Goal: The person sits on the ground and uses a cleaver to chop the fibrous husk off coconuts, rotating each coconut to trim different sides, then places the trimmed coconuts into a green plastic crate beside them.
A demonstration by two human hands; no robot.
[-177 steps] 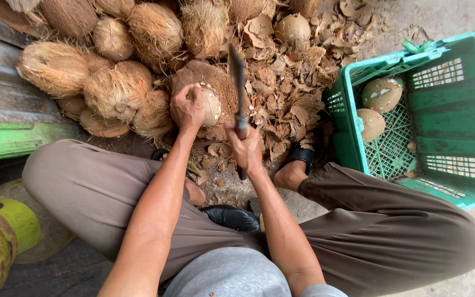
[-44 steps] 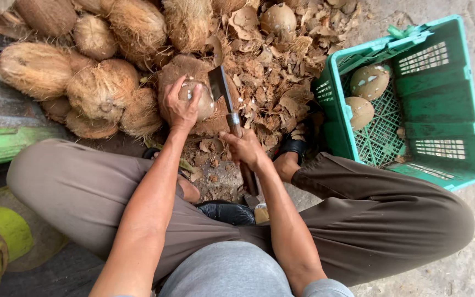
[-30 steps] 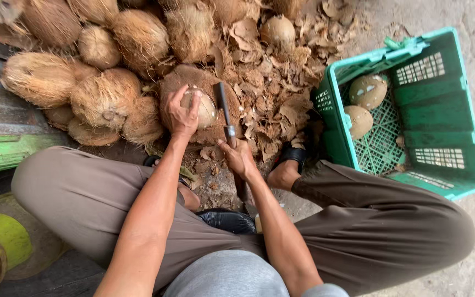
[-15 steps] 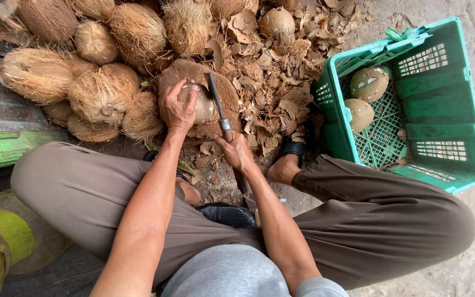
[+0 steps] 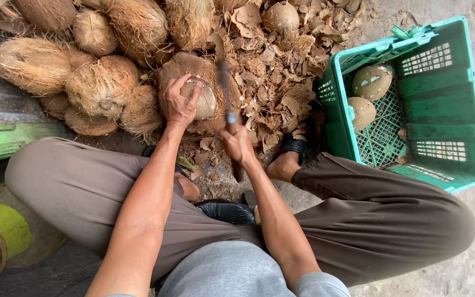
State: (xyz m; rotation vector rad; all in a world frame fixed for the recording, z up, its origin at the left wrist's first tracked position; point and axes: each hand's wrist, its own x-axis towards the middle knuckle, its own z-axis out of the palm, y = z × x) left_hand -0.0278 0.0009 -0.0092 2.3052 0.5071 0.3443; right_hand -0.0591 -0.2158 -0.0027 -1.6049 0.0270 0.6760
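left hand [image 5: 180,102]: clamped over the coconut [image 5: 200,99], fingers curled on top, thumb at the near side. Same grip as half a second ago.
coconut: husked and pale, sitting on the brown husk block [image 5: 185,69] in front of the knees, touching it.
right hand [image 5: 237,144]: closed round the knife [image 5: 225,88] handle.
change: blade lay slanted and close against the coconut's right side half a second ago; now it stands up more nearly vertical, just right of the coconut, tip toward the husk pile [image 5: 100,82]. Reads as a lift between chopping strokes; trimming looks unfinished.
crate [image 5: 331,104]: green, at the right knee, two husked coconuts [image 5: 372,82] inside. Count unchanged across the earlier frames.
scraps [image 5: 276,71]: loose husk pieces spread on the ground between block and crate.
hidden: blade is motion-blurred, edge and tip not clear; cannot tell if it touches the coconut. Coconut's left half is under the palm. Knife handle is covered by the fist.
cut off: husk pile runs out of frame at top; a green-yellow object [image 5: 1,231] at lower left is only partly seen.
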